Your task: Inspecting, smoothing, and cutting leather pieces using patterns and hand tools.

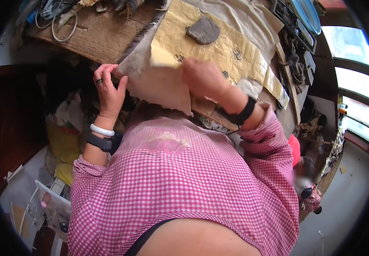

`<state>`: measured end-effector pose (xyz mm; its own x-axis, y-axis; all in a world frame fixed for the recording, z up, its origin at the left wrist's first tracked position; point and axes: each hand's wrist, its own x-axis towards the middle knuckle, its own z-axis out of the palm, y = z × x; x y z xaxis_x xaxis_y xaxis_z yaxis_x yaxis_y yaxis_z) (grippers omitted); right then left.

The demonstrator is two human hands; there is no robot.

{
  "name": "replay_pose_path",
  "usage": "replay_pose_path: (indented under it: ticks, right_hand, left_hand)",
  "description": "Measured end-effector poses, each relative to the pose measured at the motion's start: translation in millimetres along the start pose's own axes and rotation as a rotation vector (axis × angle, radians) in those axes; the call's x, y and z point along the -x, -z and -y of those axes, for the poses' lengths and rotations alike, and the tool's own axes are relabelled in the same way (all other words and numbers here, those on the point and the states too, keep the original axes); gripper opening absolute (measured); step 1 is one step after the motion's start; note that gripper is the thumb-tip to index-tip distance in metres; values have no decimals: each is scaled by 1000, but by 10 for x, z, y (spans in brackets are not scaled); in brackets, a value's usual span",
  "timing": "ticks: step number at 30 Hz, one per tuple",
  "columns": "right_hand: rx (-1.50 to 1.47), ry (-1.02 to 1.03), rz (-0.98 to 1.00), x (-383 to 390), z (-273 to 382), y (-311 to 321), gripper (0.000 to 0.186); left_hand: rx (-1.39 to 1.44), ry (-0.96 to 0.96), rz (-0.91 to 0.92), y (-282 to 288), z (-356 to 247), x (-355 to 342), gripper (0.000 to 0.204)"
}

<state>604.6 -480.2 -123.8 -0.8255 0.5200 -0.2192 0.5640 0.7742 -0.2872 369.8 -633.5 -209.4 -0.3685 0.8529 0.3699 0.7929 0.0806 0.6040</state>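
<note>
A pale pelt (154, 83), skin side up with dark fur along its left edge, lies at the near edge of the bench and hangs toward me. My left hand (109, 87) grips the pelt's left edge between thumb and fingers. Yellow printed paper (244, 53) covers part of the skin, its near left corner curled up. My right hand (205, 79), slightly blurred, is closed beside that curled corner; what its fingers hold is hidden. A flat grey stone (203, 30) rests on the paper.
A brown wooden board (101, 36) with a looped pale cord (65, 27) lies at the far left. At the far right are a dark tray (297, 25), a blue basin (306, 15) and a wooden strip (289, 85). Another person (310, 196) is low at the right.
</note>
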Motion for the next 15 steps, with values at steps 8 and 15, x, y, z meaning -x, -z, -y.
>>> replay_pose_path:
  ticks: [8,15]
  right_hand:
    - [-1043,-197,162,65,-892,174,26]
    - [-548,-21,135,70,-773,109,23]
  left_hand:
    - [-68,7,116,81,25,-145,38]
    - [-130,-26,95,102,-96,-97,42]
